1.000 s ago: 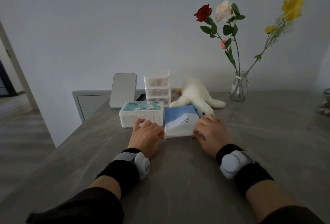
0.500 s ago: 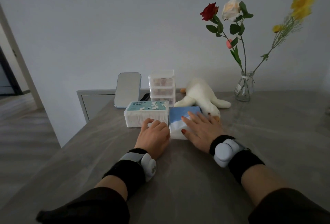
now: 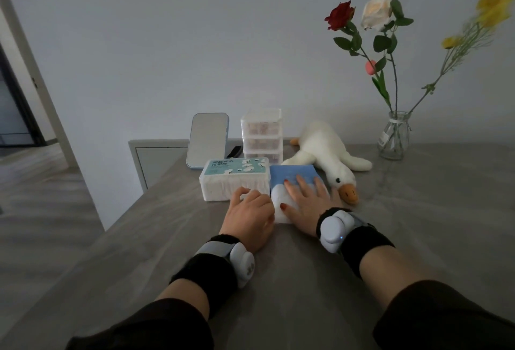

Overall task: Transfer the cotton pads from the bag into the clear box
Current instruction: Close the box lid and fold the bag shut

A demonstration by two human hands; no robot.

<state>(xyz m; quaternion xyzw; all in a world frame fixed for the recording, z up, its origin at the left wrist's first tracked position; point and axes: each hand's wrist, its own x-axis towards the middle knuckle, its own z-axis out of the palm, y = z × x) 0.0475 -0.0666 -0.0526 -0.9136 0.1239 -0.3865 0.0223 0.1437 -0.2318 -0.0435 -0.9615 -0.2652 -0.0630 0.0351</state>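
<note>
Flattened out since a second ago, when it curled at the near right corner, our right hand (image 3: 305, 204) now lies palm-down on the soft blue-and-white plastic bag (image 3: 291, 175). The bag sat tilted then and now rests flat on the grey stone-look table (image 3: 278, 280).

Nearest the camera, dark sleeves and black wristbands carrying pale grey wrist devices (image 3: 333, 228) frame the scene. The right hand's fingers (image 3: 301, 182) are straight and spread apart across the bag's top, pressing it down. Our left hand (image 3: 249, 217) sits knuckles-up against the bag's near left edge, fingers curled; whether they pinch the wrapper or merely rest there, we cannot tell.

Touching the bag's left side is a white rectangular pack of pads with a teal printed label (image 3: 232, 179), apparently sealed. Behind them stand a blue-rimmed rounded mirror (image 3: 208, 140) and a clear plastic three-drawer box (image 3: 261, 135), its drawers shut, well apart from our hands. A white plush goose (image 3: 323, 149) sprawls just beside the bag on the right. Farther back, a glass vase (image 3: 394, 137) holds red, cream and yellow flowers against the plain wall.

We judge the task barely begun. The bag looks unopened and no loose pad is in sight. Opening it, lifting the pads out and loading that box all remain.
</note>
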